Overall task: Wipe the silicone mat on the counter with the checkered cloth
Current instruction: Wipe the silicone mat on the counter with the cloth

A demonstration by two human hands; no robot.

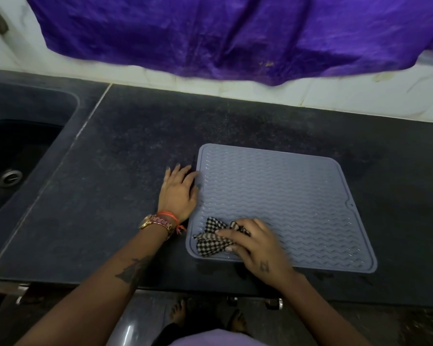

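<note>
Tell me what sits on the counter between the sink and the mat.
Only the left hand, flat on the counter against the mat; toward the sink it's bare, per the head view.

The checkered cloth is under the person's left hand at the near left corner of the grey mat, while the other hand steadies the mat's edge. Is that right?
Not quite: the head view shows the checkered cloth under the right hand, at the near left corner of the grey mat. The left hand is the one steadying the mat's edge.

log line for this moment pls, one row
step: wiping | right hand: pressing checkered cloth on near-left corner of silicone mat | left hand: flat at mat's left edge
</note>
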